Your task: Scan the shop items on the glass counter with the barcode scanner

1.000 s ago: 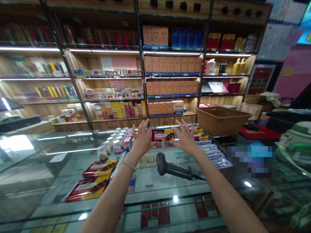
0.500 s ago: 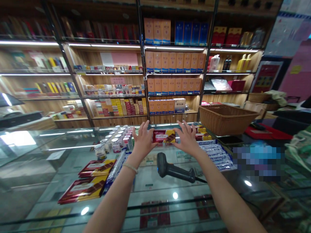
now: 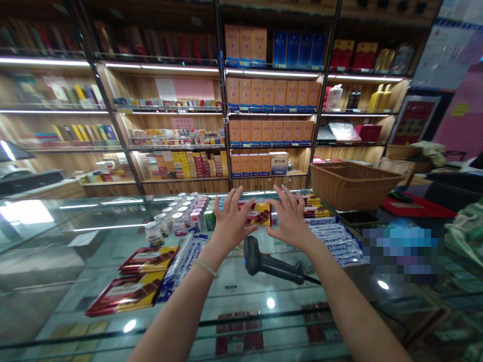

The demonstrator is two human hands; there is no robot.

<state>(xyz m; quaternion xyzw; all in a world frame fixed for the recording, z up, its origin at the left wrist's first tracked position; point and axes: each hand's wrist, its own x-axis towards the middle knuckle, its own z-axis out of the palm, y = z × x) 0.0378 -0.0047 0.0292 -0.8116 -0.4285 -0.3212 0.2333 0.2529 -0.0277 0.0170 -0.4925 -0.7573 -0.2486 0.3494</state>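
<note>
A red and yellow chocolate bar (image 3: 263, 215) is held at its two ends, above the glass counter's far side. My left hand (image 3: 233, 223) has its thumb and index finger at the bar's lower and upper edges and hides its left part. My right hand (image 3: 290, 220) grips the right end, thumb low and fingers raised. Just nearer to me, a black barcode scanner (image 3: 273, 267) lies on the glass. More chocolate bars (image 3: 128, 289) lie in two overlapping piles on the left, beside blue and white wrapped sticks (image 3: 184, 264).
Small jars and cans (image 3: 181, 216) stand left of my hands. Blue-silver sticks (image 3: 337, 241) lie to the right, with more chocolate bars (image 3: 315, 205) behind. A brown wicker basket (image 3: 350, 186) stands at the back right. Stocked shelves (image 3: 271, 115) line the wall beyond.
My left hand has slid right and now covers the left part of the chocolate bar. My right hand has shifted only slightly left.
</note>
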